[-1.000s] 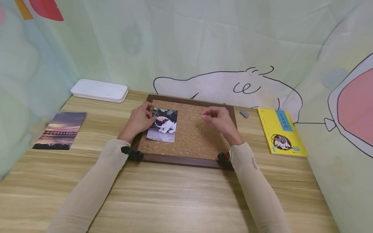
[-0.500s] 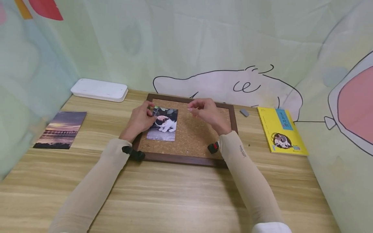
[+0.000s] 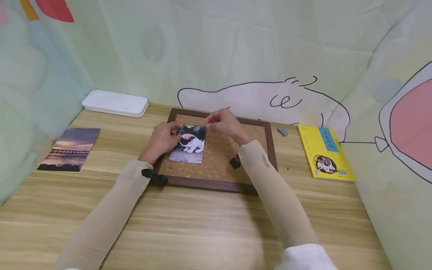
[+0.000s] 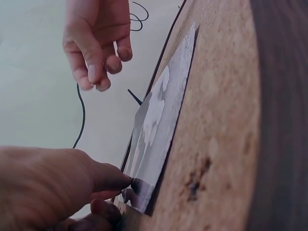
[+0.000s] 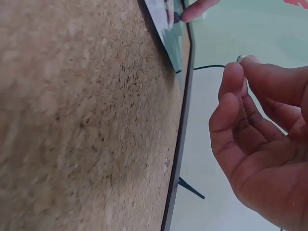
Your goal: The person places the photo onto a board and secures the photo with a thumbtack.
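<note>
A cat photo (image 3: 192,150) lies on a cork board (image 3: 229,165) with a dark wooden frame. My left hand (image 3: 162,138) rests at the photo's upper left; thumb and finger press its left side, one fingertip near the top corner. In the left wrist view, the lower right part of the photo (image 4: 166,120) stands slightly off the cork. My right hand (image 3: 224,122) is held above the photo's upper right corner, thumb and index finger pinching a small shiny thumbtack (image 5: 240,58). Its thin point shows below the fingertips in the left wrist view.
A sunset photo (image 3: 71,149) lies on the wooden table at left, with a white case (image 3: 114,102) behind it. To the right are a grey eraser (image 3: 282,131) and a yellow book (image 3: 325,153). A printed fabric wall (image 3: 209,48) stands close behind the board.
My right hand has moved left across the board, from its right half to the cat photo's upper right corner, still pinching the thumbtack. My left hand has stayed on the photo.
</note>
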A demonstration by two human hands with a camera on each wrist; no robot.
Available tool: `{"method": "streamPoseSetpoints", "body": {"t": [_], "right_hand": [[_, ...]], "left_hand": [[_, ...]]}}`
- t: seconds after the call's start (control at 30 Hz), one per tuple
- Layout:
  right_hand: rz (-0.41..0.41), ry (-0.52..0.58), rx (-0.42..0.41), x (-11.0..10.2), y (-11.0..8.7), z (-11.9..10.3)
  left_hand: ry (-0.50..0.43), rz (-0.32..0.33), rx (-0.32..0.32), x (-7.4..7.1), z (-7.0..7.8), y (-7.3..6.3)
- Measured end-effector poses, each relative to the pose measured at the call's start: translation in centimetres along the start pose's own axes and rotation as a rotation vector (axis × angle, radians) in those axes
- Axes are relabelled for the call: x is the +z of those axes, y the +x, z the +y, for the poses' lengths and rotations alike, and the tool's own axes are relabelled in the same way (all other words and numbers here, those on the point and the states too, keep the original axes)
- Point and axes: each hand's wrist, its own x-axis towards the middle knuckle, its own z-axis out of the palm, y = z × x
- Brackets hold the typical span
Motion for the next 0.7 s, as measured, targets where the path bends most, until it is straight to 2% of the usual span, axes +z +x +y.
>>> {"method": "streamPoseSetpoints", "body": {"t": [0.4,0.7], "right_hand": [[-0.087,-0.219,-0.074,2.4,4.0,-1.2],[-0.139,-0.283,-0.031,3.5,5.1,-0.9]], "left_hand": [[0.028,-0.016,0.012,-0.3,0.0,-0.1],[0.017,-0.002,0.034,-0.1,-0.1,-0.2]]}}
